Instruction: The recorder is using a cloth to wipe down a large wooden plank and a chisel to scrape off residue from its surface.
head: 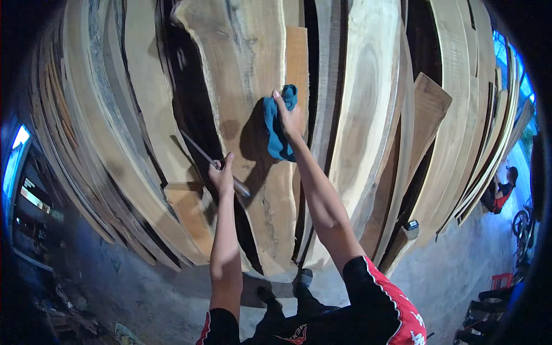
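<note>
My right hand (290,118) grips a bunched teal cloth (274,138) in front of a wide live-edge wood slab (252,64). Whether the cloth presses on the wood I cannot tell. Lower and to the left, my left hand (222,174) is closed around a slim hand tool (199,149) with a long metal shaft and a rounded handle. Its shaft points up and left, across the dark gap beside the slab; the handle end sticks out below my fist. A darker round patch (229,128) marks the slab between my hands.
Many tall boards (366,86) lean side by side around me. A shorter brown board (431,97) juts out at right. A small black device (412,225) sits on a wood block. On the concrete floor (142,297), a person (502,192) sits far right, near a bicycle (522,224) and red stool (501,281).
</note>
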Tool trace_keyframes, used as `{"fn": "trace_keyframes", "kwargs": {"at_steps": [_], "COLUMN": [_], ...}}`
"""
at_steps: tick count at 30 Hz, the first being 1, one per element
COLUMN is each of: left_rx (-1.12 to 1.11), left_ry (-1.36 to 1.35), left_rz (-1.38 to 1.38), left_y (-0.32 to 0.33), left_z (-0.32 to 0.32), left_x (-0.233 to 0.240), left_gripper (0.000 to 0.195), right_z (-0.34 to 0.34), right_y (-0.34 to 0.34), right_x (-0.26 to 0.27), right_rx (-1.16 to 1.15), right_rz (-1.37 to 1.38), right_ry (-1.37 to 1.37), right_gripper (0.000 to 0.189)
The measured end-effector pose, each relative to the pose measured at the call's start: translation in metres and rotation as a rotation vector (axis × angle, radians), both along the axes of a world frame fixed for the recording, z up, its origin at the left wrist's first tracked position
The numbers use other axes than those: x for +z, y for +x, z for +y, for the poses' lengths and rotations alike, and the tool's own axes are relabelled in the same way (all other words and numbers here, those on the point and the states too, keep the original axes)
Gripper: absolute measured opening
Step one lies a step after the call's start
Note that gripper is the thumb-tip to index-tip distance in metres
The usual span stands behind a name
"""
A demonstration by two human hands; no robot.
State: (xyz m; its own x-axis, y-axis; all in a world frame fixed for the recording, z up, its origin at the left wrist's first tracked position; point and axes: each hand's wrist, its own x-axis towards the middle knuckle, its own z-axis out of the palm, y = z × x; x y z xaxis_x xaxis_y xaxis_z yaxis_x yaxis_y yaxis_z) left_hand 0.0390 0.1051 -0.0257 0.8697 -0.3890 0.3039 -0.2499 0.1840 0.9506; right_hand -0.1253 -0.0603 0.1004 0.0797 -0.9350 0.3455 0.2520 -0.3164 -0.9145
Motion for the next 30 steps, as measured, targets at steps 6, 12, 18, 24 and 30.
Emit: {"fn": "trace_keyframes", "kwargs": {"at_steps": [6, 12, 18, 24, 30], "left_rx": [-0.006, 0.002, 0.002, -0.071, -0.045], "left_ry": [0.045, 0.036, 0.045, -0.004, 0.022], "left_rz": [-0.020, 0.081, 0.081, 0.098, 0.117], "left_y": [0.012, 0.013, 0.006, 0.002, 0.010], "left_z": [-0.004, -0.016, -0.010, -0.010, -0.012], "left_x": [-0.014, -0.001, 0.001, 0.006, -0.001], "left_gripper": [0.052, 0.063, 0.061, 0.058, 0.059], "right_z": [0.008, 0.011, 0.019, 0.011, 0.033], "right_y": [-0.006, -0.018, -0.022, -0.034, -0.058], "right_x": [-0.001, 0.011, 0.009, 0.015, 0.012], "right_rx": [-0.029, -0.042, -0.102, -0.269, -0.252], "right_rz": [0.032, 0.246, 0.233, 0.639, 0.845], "right_ry": [-0.073, -0.136, -0.211, -0.317, -0.376], "right_gripper": [0.043, 0.046, 0.045, 0.068, 0.058]}}
